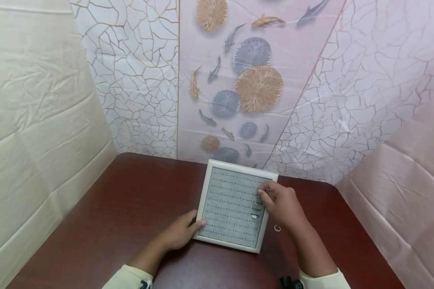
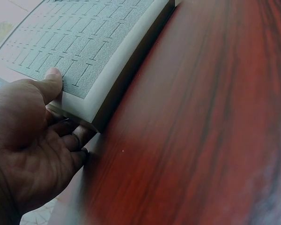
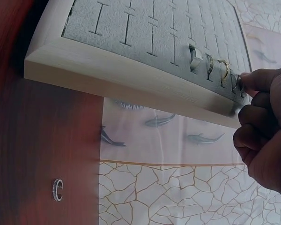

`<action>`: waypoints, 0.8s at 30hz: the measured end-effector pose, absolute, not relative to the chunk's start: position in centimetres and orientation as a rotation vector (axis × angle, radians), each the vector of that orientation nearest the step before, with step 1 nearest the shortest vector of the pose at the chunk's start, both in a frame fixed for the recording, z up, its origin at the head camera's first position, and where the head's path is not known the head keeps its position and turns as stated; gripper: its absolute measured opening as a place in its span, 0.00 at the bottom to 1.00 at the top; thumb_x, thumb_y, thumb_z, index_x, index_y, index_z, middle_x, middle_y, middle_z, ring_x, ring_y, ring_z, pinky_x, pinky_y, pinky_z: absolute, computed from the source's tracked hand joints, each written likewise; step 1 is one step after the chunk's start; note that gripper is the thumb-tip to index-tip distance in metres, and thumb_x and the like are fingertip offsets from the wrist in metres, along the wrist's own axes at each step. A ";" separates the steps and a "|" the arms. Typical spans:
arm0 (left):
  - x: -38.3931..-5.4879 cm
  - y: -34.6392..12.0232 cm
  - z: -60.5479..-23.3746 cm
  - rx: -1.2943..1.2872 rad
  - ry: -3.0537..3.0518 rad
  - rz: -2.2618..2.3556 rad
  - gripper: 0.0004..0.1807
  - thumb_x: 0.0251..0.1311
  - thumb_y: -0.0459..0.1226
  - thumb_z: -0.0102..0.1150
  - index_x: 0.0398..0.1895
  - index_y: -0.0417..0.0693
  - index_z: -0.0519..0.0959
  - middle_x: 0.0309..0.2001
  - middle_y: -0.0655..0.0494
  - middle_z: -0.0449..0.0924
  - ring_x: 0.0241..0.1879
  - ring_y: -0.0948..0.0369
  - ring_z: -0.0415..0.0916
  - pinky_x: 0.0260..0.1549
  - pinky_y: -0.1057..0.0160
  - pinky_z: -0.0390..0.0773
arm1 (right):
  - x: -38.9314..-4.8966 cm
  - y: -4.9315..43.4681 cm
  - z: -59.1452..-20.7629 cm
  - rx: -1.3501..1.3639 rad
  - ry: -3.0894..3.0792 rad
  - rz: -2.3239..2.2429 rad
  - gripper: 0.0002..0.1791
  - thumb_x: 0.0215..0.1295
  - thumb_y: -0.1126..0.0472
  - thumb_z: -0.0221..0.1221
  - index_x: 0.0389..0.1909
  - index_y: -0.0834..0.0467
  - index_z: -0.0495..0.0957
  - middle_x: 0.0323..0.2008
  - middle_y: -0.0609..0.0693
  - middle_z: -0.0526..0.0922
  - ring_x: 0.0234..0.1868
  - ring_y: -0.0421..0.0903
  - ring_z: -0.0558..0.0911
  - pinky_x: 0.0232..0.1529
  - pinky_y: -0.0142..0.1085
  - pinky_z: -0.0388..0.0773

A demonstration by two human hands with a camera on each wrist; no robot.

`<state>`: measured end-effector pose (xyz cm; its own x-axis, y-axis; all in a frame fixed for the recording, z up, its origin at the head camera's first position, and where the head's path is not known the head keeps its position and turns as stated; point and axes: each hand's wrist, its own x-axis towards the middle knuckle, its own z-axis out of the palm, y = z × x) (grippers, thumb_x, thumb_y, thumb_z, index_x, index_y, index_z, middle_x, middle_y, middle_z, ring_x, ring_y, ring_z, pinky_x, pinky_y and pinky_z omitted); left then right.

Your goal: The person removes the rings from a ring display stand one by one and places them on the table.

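Note:
A ring display tray (image 1: 235,200) with a pale frame and grey slotted padding is held tilted above the table. My left hand (image 1: 181,230) grips its near left corner, thumb on top and fingers underneath, as the left wrist view (image 2: 33,136) shows. At the tray's right column, my right hand (image 1: 283,202) pinches a ring (image 3: 236,83) at a slot; the fingertips partly hide it. Beside it in the same column sit a gold ring (image 3: 224,70), a thin dark-patterned ring (image 3: 209,66) and a wide silver ring (image 3: 195,59).
A loose silver ring (image 1: 277,228) lies on the dark red wooden table (image 1: 141,200), right of the tray and near my right forearm. Patterned cloth (image 1: 141,80) hangs behind the table, with plain cream cloth (image 1: 29,100) at the left side.

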<state>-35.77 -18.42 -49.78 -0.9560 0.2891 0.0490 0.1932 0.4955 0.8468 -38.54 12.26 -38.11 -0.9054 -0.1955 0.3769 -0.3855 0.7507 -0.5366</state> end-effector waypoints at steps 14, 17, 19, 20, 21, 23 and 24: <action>-35.7 -18.4 -49.7 0.462 2.625 1.483 0.21 0.83 0.50 0.55 0.65 0.46 0.77 0.54 0.50 0.88 0.56 0.54 0.82 0.60 0.42 0.78 | -38.8 13.1 -38.8 0.490 -2.641 1.027 0.04 0.82 0.61 0.61 0.43 0.58 0.80 0.12 0.44 0.71 0.16 0.37 0.62 0.20 0.33 0.63; -35.8 -18.4 -49.8 0.465 2.622 1.483 0.21 0.83 0.51 0.55 0.66 0.47 0.77 0.55 0.50 0.88 0.56 0.54 0.82 0.61 0.41 0.78 | -38.8 13.3 -39.0 0.516 -2.625 1.051 0.05 0.82 0.62 0.61 0.43 0.58 0.79 0.14 0.47 0.75 0.16 0.36 0.64 0.20 0.33 0.64; -35.9 -18.5 -49.9 0.472 2.621 1.483 0.22 0.84 0.51 0.55 0.66 0.46 0.77 0.55 0.49 0.88 0.57 0.53 0.82 0.61 0.41 0.78 | -38.8 13.4 -39.1 0.544 -2.616 1.055 0.05 0.82 0.62 0.60 0.42 0.58 0.78 0.15 0.47 0.76 0.16 0.35 0.64 0.20 0.33 0.65; -35.9 -18.5 -49.9 0.480 2.624 1.481 0.22 0.84 0.51 0.54 0.66 0.46 0.77 0.56 0.49 0.88 0.57 0.54 0.82 0.60 0.42 0.78 | -38.8 13.4 -39.1 0.559 -2.608 1.053 0.05 0.82 0.62 0.60 0.42 0.58 0.78 0.15 0.46 0.75 0.16 0.35 0.64 0.20 0.33 0.65; -35.9 -18.5 -49.9 0.483 2.624 1.480 0.22 0.84 0.52 0.54 0.67 0.46 0.77 0.56 0.49 0.88 0.57 0.54 0.82 0.60 0.42 0.78 | -38.8 13.5 -39.1 0.572 -2.600 1.049 0.05 0.83 0.62 0.60 0.42 0.58 0.78 0.15 0.45 0.73 0.16 0.34 0.64 0.20 0.33 0.65; -36.0 -18.5 -50.0 0.494 2.635 1.468 0.23 0.84 0.52 0.53 0.66 0.46 0.77 0.56 0.49 0.88 0.56 0.55 0.82 0.60 0.45 0.79 | -38.8 13.5 -39.2 0.591 -2.586 1.048 0.05 0.83 0.63 0.59 0.42 0.58 0.77 0.16 0.42 0.70 0.17 0.34 0.63 0.20 0.33 0.65; -36.0 -18.5 -50.0 0.500 2.642 1.458 0.23 0.84 0.53 0.53 0.67 0.47 0.77 0.56 0.50 0.88 0.56 0.56 0.82 0.60 0.46 0.79 | -38.8 13.6 -39.2 0.597 -2.578 1.050 0.05 0.83 0.63 0.59 0.42 0.58 0.77 0.16 0.41 0.68 0.17 0.34 0.63 0.20 0.33 0.64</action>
<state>-36.00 -18.54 -50.05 -0.9432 0.3215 0.0836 0.2421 0.4929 0.8357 -38.79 13.61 -39.17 -0.8708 -0.2646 0.4144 -0.4788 0.6477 -0.5926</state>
